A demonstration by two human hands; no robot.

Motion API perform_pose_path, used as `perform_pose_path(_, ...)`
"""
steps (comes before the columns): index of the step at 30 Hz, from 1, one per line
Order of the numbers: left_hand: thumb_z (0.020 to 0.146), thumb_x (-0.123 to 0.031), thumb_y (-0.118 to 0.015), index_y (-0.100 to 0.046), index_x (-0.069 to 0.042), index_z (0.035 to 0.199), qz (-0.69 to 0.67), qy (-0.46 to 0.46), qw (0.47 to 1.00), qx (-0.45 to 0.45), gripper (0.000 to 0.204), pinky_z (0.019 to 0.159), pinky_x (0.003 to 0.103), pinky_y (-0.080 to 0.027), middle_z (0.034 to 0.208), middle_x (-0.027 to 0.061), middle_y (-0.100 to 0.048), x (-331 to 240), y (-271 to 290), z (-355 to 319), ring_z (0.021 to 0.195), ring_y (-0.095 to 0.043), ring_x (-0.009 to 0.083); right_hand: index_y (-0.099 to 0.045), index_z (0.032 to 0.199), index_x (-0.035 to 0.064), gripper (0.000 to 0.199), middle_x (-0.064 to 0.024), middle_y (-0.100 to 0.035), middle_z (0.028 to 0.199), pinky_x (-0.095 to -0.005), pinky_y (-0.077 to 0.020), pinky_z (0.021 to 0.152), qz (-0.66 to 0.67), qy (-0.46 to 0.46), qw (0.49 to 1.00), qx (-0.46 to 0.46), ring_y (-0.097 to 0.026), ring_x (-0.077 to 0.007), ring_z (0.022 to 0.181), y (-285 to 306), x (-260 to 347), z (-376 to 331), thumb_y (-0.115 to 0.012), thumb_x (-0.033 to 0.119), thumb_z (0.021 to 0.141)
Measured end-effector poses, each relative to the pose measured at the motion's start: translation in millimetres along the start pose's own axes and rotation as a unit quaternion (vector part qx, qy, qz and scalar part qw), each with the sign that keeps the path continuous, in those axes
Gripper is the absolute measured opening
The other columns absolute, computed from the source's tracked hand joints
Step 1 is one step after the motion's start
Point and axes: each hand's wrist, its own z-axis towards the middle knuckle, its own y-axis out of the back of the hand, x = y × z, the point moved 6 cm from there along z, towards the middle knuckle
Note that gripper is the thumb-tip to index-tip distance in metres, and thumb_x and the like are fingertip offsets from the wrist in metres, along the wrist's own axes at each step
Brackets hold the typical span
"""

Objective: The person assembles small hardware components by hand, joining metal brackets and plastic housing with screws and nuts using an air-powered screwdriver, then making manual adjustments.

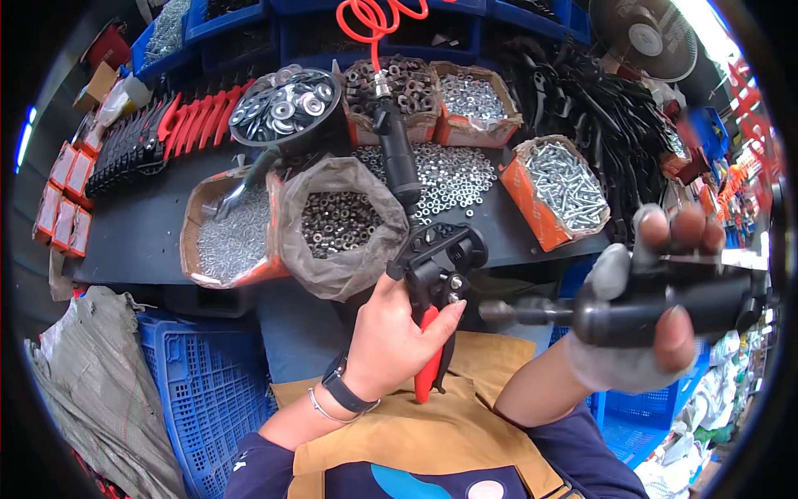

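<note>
My left hand (391,337) is closed around a hand tool (440,258) with a black, bolted head and a red and a black handle, held in front of my apron. My right hand (640,291), in a pale glove with bare fingertips, grips a black power screwdriver (665,308) lying sideways. Its blurred tip points left at the hand tool's bolts, with a gap between them. A second black power driver (395,150) hangs above the bench on a red coiled hose.
On the dark bench (141,241) lie loose nuts (457,175). Around them stand a washer bowl (283,108), a bolt box (565,187), a bag of dark nuts (341,224) and a box of small fasteners (233,233). Black handles (573,116) pile at right; a blue crate (208,391) stands lower left.
</note>
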Motion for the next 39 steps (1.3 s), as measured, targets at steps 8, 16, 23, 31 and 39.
perform_pose_path(8,0.081,-0.015,-0.072,-0.057,-0.001,0.111,-0.145,0.004,0.989,-0.001,0.037,0.079,0.034,-0.048,0.097,0.0112,-0.063,-4.8,-20.1,-11.7,0.088,-0.061,0.0229,-0.043,0.128,0.0033,0.061,-0.0146,-0.060,0.110,-0.0362,-0.0477,0.085,-0.183,0.084,0.975,0.091,-0.060,-0.0278,0.091,-26.1,-7.3,-20.2,-0.069,0.013,0.074)
perform_pose_path(16,0.082,-0.015,-0.070,-0.057,-0.002,0.111,-0.213,0.053,0.975,0.034,0.035,0.081,0.035,-0.049,0.097,0.0130,-0.064,-12.0,-23.8,-17.6,0.090,-0.063,0.0254,-0.043,0.127,0.0051,0.057,-0.0123,-0.055,0.098,-0.0310,-0.0535,0.073,-0.202,0.091,0.975,-0.022,-0.059,-0.0257,0.088,-30.7,-9.0,-31.7,-0.068,0.011,0.077)
perform_pose_path(23,0.083,-0.015,-0.069,-0.056,0.000,0.109,-0.211,0.045,0.976,0.035,0.033,0.080,0.033,-0.048,0.093,0.0107,-0.065,-9.1,-24.9,-19.6,0.086,-0.062,0.0209,-0.044,0.127,0.0033,0.054,-0.0149,-0.057,0.107,-0.0304,-0.0544,0.066,-0.220,0.111,0.968,-0.036,-0.058,-0.0253,0.085,-26.4,-4.6,-32.4,-0.066,0.014,0.079)
perform_pose_path(31,0.083,-0.018,-0.070,-0.057,-0.002,0.103,-0.230,0.058,0.971,0.016,0.028,0.074,0.030,-0.049,0.086,0.0068,-0.064,16.2,-24.2,-9.4,0.077,-0.060,0.0149,-0.047,0.125,0.0021,0.050,-0.0153,-0.059,0.111,-0.0349,-0.0490,0.082,-0.186,0.151,0.968,-0.068,-0.055,-0.0288,0.100,3.0,4.7,-20.6,-0.063,0.008,0.078)
perform_pose_path(39,0.090,-0.015,-0.064,-0.048,0.000,0.121,-0.444,0.111,0.887,-0.054,0.038,0.078,0.026,-0.046,0.097,0.0013,-0.058,45.9,-24.1,-17.3,0.084,-0.055,0.0084,-0.045,0.120,0.0021,0.046,-0.0115,-0.059,0.104,-0.0349,-0.0503,0.086,-0.259,0.030,0.961,-0.091,-0.061,-0.0188,0.094,95.6,-111.7,5.8,-0.060,-0.008,0.078)
